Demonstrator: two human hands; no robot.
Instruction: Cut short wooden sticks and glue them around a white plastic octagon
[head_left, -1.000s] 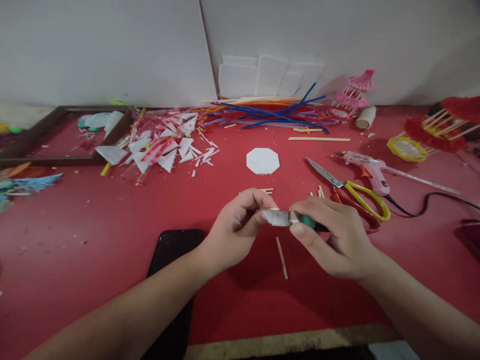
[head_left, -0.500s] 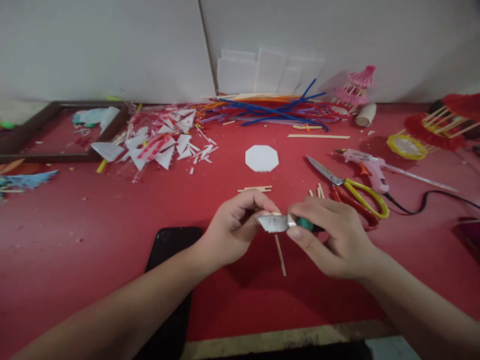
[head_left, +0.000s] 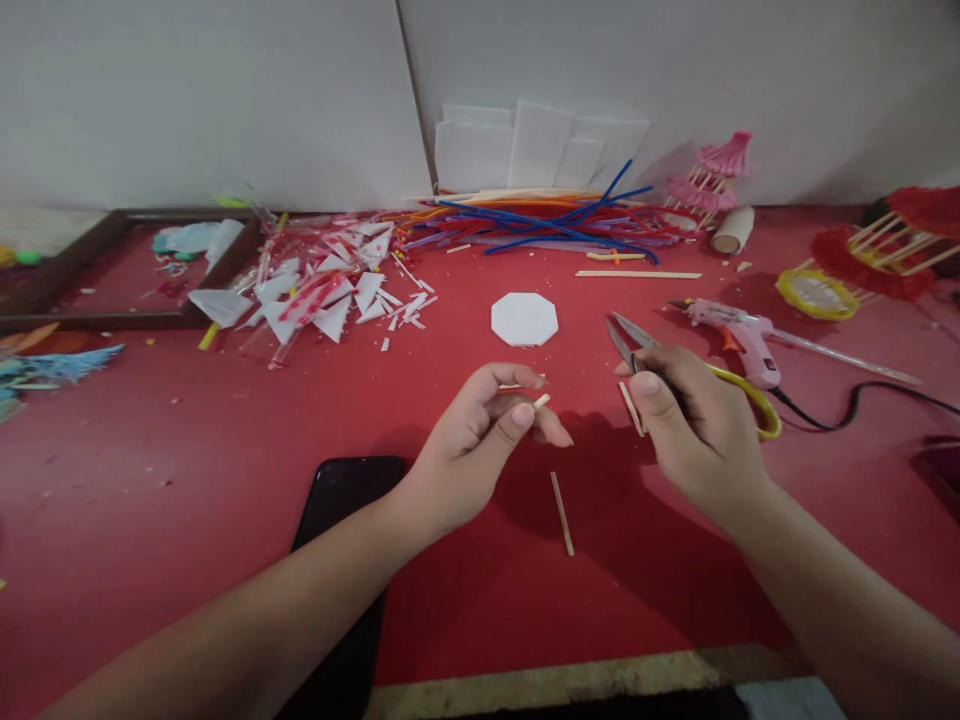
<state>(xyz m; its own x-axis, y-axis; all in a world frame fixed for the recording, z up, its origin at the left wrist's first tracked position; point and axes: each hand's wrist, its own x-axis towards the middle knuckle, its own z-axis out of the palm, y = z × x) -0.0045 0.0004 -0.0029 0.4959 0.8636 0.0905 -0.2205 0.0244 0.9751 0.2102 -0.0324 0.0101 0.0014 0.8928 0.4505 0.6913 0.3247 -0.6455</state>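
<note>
My left hand [head_left: 480, 440] is closed in a pinch on a short wooden stick piece [head_left: 541, 401], held just above the red table [head_left: 150, 470]. My right hand [head_left: 697, 425] is curled over the handles of the yellow-handled scissors [head_left: 622, 335], fingers wrapped round a dark handle that I cannot make out. The scissors' blades stick out to the left of the thumb. A thin wooden stick [head_left: 562, 513] lies on the table between my hands. Another short stick [head_left: 630, 408] lies beside my right thumb. The knife blade is out of sight.
A white octagon [head_left: 524, 320] lies beyond my hands. A pink glue gun [head_left: 731, 335] with its black cord sits to the right, a black phone [head_left: 341, 500] under my left forearm. Pipe cleaners [head_left: 540, 225], paper scraps [head_left: 322, 290], a wooden frame [head_left: 75, 300] and red tasselled crafts [head_left: 877, 255] line the back.
My hands have parted. The right hand, which held a green-handled knife against the stick in my left, has moved right and back onto the scissors; the blade no longer shows.
</note>
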